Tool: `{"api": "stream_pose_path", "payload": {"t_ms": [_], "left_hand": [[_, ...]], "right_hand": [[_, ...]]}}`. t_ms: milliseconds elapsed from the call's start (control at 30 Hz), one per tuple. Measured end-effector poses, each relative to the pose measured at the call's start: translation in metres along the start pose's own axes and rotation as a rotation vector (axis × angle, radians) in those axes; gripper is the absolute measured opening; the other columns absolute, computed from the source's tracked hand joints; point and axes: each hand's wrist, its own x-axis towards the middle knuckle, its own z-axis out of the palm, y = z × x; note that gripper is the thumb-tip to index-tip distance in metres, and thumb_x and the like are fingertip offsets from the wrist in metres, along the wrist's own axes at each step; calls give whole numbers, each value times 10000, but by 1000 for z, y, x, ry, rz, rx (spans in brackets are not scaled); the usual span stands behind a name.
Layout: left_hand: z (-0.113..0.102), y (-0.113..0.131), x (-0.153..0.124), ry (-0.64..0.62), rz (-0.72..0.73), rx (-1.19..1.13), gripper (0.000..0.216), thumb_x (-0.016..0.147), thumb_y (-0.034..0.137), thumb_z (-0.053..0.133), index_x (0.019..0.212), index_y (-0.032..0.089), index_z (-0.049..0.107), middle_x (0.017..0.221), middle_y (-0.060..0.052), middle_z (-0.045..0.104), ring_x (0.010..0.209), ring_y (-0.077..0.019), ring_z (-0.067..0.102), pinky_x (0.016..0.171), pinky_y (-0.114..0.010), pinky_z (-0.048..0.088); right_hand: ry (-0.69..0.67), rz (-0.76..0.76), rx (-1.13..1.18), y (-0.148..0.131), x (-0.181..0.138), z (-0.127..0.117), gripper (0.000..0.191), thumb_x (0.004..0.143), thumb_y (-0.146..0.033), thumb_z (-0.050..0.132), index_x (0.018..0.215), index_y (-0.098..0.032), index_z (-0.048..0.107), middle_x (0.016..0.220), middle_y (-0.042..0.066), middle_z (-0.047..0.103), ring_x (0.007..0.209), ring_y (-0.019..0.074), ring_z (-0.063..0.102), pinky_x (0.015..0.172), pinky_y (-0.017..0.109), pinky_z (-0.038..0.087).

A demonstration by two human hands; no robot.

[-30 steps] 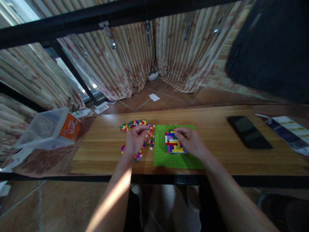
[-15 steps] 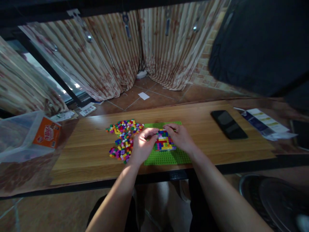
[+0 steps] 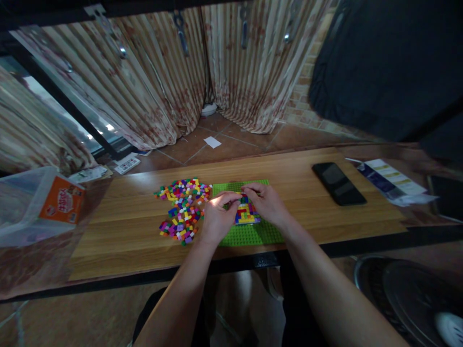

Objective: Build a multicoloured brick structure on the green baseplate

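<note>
A green studded baseplate [image 3: 249, 237] lies near the front edge of the wooden table. On its middle sits a block of multicoloured toy bricks [image 3: 248, 215], partly covered by my hands. My left hand [image 3: 220, 216] is over the left side of the bricks, thumb and index finger pinched together. From the right, my right hand [image 3: 265, 201] reaches over the far part of the bricks, its fingertips also pinched and close to the left ones. Whatever is between the fingertips is too small to make out. Left of the baseplate lies a pile of loose bricks [image 3: 183, 219].
A black phone [image 3: 339, 183] rests on the right of the table [image 3: 115, 231]. Printed papers [image 3: 392, 180] lie beyond the table's right end. At the far left stands a clear plastic bin [image 3: 25, 207] with an orange label. Curtains hang behind.
My left hand has shifted slightly right, closer to my right hand, covering more of the bricks. The whole view has moved a little. Both hands stay pinched.
</note>
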Motion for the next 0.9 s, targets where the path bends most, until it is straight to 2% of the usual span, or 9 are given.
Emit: {"api": "stream_pose_path", "payload": {"t_ms": [267, 400, 633, 900], "left_hand": [[1, 0, -3, -56, -41, 84, 312, 797, 128, 637, 1083, 238, 697, 915, -8, 741, 814, -140, 679, 814, -291, 555], [3, 4, -2, -91, -51, 97, 334, 789, 105, 624, 1082, 248, 694, 935, -2, 746, 838, -148, 692, 833, -302, 563], [6, 7, 1, -82, -66, 144, 375, 782, 62, 606, 1109, 235, 668, 974, -8, 744, 845, -139, 690, 856, -309, 561], [8, 6, -1, -71, -28, 169, 413, 793, 61, 596, 1167, 233, 634, 1013, -15, 726, 822, -129, 679, 844, -295, 555]], "right_hand": [[-1, 10, 30, 0, -1, 1, 258, 875, -247, 500, 937, -193, 745, 962, 56, 763, 900, 198, 690, 825, 328, 513], [-14, 10, 33, -1, -1, 0, 256, 871, -230, 498, 935, -204, 744, 947, 42, 764, 878, 186, 688, 804, 310, 513], [-32, 11, 59, -2, -2, 0, 261, 871, -236, 495, 935, -192, 744, 909, 52, 759, 828, 177, 675, 775, 306, 505], [-52, 57, 244, 6, 1, -1, 210, 834, -248, 563, 949, -175, 723, 939, 46, 746, 850, 155, 664, 798, 285, 519]]}}
